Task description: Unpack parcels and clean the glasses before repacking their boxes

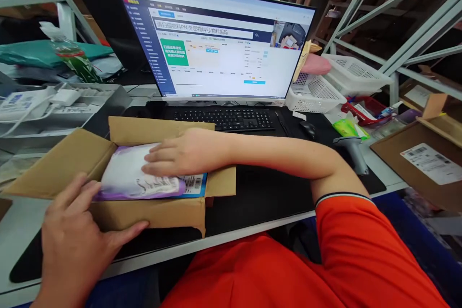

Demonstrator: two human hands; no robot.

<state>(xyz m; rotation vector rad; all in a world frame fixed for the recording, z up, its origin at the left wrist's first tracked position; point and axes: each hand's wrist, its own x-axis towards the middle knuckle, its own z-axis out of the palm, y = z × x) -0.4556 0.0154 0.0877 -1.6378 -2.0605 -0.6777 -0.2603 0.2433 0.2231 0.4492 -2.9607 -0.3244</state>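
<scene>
An open cardboard box (155,214) sits on the black desk mat with its flaps folded out. Inside lies a white and purple plastic-wrapped package (126,173), with a blue item bearing a barcode label (198,183) partly showing beneath its right end. My left hand (77,224) grips the box's near left corner, thumb along the front side and fingers over the edge by the package. Across the package's top rests my right hand (180,151), fingers stretched out and slightly blurred. What lies deeper in the box is hidden.
Behind the box are a keyboard (231,119) and a large monitor (216,43). A mouse (308,129) and a barcode scanner (353,154) lie to the right, near white baskets (315,98) and another carton (407,154). At left stand a grey tray (104,101) and a bottle (77,60).
</scene>
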